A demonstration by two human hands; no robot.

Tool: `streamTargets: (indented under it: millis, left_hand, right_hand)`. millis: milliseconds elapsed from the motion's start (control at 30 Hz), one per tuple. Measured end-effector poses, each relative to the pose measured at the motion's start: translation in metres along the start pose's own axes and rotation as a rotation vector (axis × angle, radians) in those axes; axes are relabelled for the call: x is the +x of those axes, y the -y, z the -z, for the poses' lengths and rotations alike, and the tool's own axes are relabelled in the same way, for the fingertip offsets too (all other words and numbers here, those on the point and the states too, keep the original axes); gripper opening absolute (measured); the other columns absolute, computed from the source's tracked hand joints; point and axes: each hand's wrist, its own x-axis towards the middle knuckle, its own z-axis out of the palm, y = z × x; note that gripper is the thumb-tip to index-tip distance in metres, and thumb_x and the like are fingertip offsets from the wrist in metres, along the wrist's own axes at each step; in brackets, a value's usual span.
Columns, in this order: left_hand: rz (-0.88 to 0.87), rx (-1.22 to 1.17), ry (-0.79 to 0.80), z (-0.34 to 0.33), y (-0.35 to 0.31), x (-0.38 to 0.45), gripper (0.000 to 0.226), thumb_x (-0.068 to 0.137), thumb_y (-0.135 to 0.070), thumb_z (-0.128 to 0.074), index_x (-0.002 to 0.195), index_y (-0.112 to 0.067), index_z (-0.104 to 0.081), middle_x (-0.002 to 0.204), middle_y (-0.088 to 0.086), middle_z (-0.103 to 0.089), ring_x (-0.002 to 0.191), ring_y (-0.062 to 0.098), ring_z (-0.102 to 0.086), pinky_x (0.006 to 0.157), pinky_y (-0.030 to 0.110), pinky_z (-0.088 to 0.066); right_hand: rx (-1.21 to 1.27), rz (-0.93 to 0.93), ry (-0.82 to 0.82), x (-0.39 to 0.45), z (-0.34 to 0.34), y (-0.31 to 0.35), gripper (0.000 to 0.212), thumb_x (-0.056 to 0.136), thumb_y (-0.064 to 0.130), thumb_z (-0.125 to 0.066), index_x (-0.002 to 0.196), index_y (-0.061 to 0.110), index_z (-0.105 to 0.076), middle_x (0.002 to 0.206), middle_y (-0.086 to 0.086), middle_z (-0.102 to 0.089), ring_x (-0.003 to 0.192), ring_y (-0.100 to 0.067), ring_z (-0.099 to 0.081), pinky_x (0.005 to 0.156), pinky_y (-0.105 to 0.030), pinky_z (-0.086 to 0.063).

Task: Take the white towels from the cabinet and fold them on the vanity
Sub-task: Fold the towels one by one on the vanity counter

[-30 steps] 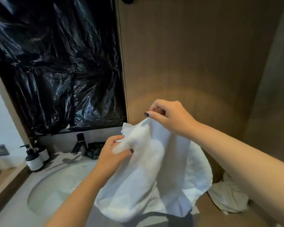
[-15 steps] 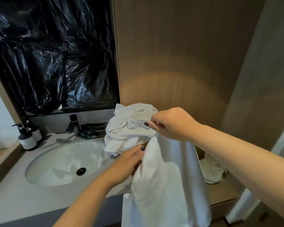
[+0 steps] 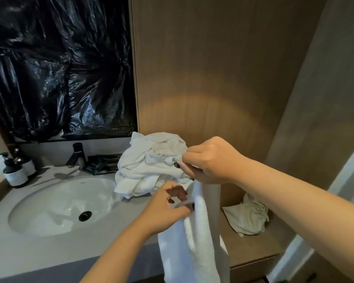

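A white towel (image 3: 194, 242) hangs down in front of the vanity edge. My right hand (image 3: 211, 160) grips its top end at about chest height. My left hand (image 3: 168, 207) pinches the towel's left edge a little lower. Behind my hands a crumpled heap of white towels (image 3: 149, 166) lies on the grey vanity (image 3: 39, 254), right of the sink. One more crumpled white towel (image 3: 247, 219) lies on the wooden cabinet shelf (image 3: 251, 252) at the right, under my right forearm.
An oval white sink (image 3: 55, 207) with a dark drain is set in the vanity, a black faucet (image 3: 77, 154) behind it. Two pump bottles (image 3: 15, 172) stand at the back left. Black plastic sheeting (image 3: 59, 68) covers the wall above. A wooden panel rises behind the shelf.
The towel has dropped from being spread before me to hanging long and narrow. My left hand slid down its edge, and the view tilted down, showing the heap and the shelf towel.
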Motion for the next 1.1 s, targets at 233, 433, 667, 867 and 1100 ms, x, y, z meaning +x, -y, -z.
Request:
streamTargets:
  millis: [233, 433, 667, 867, 1100]
  left_hand:
    - [0.028, -0.285, -0.211, -0.006, 0.032, -0.014, 0.020, 0.088, -0.006, -0.070, 0.079, -0.013, -0.054, 0.068, -0.001, -0.057, 0.065, 0.011, -0.052, 0.060, 0.019, -0.042]
    - [0.021, -0.299, -0.426, -0.008, 0.042, -0.033, 0.026, 0.085, -0.006, -0.073, 0.073, -0.024, -0.058, 0.065, 0.002, -0.059, 0.060, 0.012, -0.051, 0.054, 0.022, -0.042]
    - [0.088, -0.151, -0.457, 0.001, 0.050, -0.056, 0.021, 0.082, -0.014, -0.079, 0.073, -0.018, -0.059, 0.062, -0.008, -0.057, 0.055, 0.003, -0.047, 0.052, 0.015, -0.039]
    - [0.115, -0.018, -0.474, 0.018, 0.061, -0.069, 0.025, 0.081, -0.020, -0.079, 0.068, -0.028, -0.059, 0.062, -0.011, -0.055, 0.055, 0.002, -0.045, 0.053, 0.013, -0.037]
    - [0.138, -0.082, -0.453, 0.024, 0.069, -0.078, 0.033, 0.080, -0.001, -0.076, 0.067, -0.026, -0.058, 0.060, -0.002, -0.052, 0.052, 0.005, -0.042, 0.049, 0.015, -0.035]
  right_hand:
    - [0.436, -0.579, 0.555, -0.037, -0.023, -0.015, 0.044, 0.096, 0.047, -0.051, 0.072, 0.012, -0.062, 0.061, 0.001, -0.056, 0.054, -0.014, -0.046, 0.055, -0.029, -0.040]
    - [0.892, -0.783, 0.492, -0.068, -0.050, 0.014, 0.024, 0.086, 0.032, -0.072, 0.066, 0.022, -0.068, 0.060, 0.005, -0.059, 0.055, -0.002, -0.045, 0.054, -0.020, -0.033]
    - [0.663, -0.897, 0.322, -0.068, -0.060, 0.025, 0.021, 0.090, 0.040, -0.065, 0.086, 0.023, -0.077, 0.080, 0.005, -0.072, 0.076, -0.012, -0.064, 0.070, -0.043, -0.055]
    - [0.380, -0.986, 0.180, -0.082, -0.049, 0.003, 0.023, 0.091, 0.041, -0.062, 0.082, 0.024, -0.074, 0.078, 0.009, -0.069, 0.075, -0.010, -0.063, 0.069, -0.041, -0.057]
    - [0.624, -1.115, 0.123, -0.104, -0.057, 0.017, 0.010, 0.085, 0.032, -0.069, 0.080, 0.041, -0.067, 0.072, 0.011, -0.065, 0.067, -0.009, -0.060, 0.062, -0.032, -0.054]
